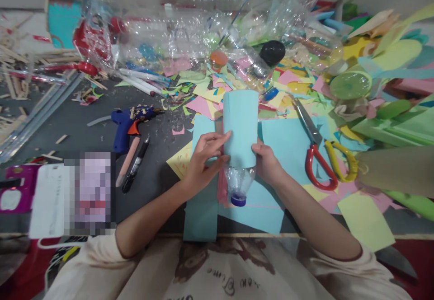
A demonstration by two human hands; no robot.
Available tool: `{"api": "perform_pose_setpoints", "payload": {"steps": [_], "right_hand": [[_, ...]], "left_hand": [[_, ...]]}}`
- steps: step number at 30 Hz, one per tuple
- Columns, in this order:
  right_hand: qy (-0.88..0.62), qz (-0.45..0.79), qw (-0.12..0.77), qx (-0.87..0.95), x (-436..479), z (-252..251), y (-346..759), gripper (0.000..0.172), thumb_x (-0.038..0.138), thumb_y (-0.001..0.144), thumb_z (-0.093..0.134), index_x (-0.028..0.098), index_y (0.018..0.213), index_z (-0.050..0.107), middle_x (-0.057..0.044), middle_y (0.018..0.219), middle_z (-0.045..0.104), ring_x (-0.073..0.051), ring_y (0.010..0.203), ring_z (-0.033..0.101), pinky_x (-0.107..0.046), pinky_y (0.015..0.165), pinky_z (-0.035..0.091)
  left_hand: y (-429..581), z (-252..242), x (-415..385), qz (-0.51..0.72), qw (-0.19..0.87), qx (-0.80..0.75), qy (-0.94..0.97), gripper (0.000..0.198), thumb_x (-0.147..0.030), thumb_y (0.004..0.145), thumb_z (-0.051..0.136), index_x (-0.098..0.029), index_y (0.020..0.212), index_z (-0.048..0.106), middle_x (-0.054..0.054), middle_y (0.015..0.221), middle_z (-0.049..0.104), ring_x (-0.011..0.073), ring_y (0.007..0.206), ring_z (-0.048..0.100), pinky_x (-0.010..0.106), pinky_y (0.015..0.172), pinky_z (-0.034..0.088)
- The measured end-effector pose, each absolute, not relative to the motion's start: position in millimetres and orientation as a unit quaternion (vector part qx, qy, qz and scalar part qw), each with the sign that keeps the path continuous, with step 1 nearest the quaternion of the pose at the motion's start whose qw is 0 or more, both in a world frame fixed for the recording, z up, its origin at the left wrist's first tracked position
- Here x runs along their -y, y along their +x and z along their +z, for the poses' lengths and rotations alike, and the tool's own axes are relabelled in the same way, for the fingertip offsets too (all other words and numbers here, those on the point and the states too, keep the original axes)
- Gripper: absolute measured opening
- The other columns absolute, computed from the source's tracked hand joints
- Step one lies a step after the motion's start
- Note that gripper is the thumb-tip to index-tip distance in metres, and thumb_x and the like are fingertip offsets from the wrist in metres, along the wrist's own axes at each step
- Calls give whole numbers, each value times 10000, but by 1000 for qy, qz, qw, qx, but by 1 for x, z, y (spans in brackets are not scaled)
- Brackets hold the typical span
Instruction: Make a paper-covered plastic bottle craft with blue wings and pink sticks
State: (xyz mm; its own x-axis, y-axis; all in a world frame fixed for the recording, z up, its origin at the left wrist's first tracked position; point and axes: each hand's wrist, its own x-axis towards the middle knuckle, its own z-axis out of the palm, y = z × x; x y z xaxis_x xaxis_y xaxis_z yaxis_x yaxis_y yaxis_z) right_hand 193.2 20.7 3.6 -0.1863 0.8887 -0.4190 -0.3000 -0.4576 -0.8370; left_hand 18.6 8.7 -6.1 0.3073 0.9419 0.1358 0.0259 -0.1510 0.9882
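A clear plastic bottle [238, 183] with a blue cap lies with its neck toward me, its body wrapped in light blue paper [241, 126]. My left hand [202, 161] presses the paper against the bottle from the left, fingers curled onto its edge. From the right, my right hand [266, 162] grips the wrapped bottle. More light blue sheets [288, 142] lie flat under the bottle.
Red-and-yellow scissors [318, 155] lie right of my hands. To the left are a blue glue gun [129, 124] and a black marker [135, 164]. Paper scraps, clear plastic bottles [176, 33] and a black lid [272, 51] crowd the back. A white device [50, 200] sits at front left.
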Motion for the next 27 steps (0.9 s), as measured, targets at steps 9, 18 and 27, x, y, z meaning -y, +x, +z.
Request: {"api": "perform_pose_setpoints", "payload": {"steps": [9,18,27], "right_hand": [[-495,695,416,315,-20,8,198,568,659,485,788,221,826,666,-45,784,757,-283,762,713,-428,726,578],[-511,675,435,307,-21,8,199,563,664,491,776,214,817,685,-62,774,737,-294,788,695,-445,737,574],[-523,671,430,304,-21,7,203,531,668,568,720,226,858,670,-66,844,724,-313,888,674,-496,838,549]], "left_hand": [[17,-5,-15,456,488,-366,648,451,-329,925,566,-349,1374,517,71,1145,594,187,1054,560,342,880,532],[-7,27,-35,505,537,-461,494,401,-468,875,550,-240,1196,626,74,1192,674,233,1077,638,403,954,495],[-102,74,-50,141,108,-808,561,293,-370,794,606,-145,981,614,159,1111,673,356,1066,608,504,936,456]]}}
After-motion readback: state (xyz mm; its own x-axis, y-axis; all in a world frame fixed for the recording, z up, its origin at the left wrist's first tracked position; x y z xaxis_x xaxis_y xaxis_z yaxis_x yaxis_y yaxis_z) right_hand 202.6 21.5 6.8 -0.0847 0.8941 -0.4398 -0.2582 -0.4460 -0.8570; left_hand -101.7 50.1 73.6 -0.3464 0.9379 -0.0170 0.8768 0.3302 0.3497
